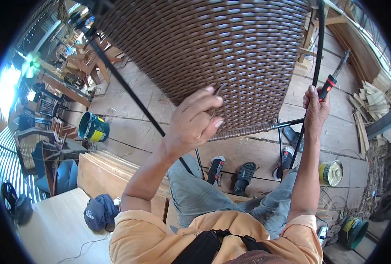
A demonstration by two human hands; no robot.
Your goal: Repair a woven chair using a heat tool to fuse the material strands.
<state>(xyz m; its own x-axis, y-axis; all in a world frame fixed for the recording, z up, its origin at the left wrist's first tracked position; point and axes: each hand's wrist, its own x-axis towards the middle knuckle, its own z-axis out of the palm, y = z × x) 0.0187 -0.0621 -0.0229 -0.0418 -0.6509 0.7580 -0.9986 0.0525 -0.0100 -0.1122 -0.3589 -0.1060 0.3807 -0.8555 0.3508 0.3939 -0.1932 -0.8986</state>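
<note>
A panel of woven brown wicker on a black metal frame tilts up in front of me. At the panel's lower middle, my left hand is closed, its fingers bent. A thin dark strip shows at its fingertips, like a strand of the weave. On the right, my right hand is wrapped round the handle of a screwdriver-like tool, black and red with a long narrow metal shaft pointing up. That hand is against the black frame bar, its thumb beside it.
Stacked boards and a dark cap lie at my left. A green bucket stands on the plank floor; another bucket is at my right. A loose sandal lies between my feet. Wood scraps lie far right.
</note>
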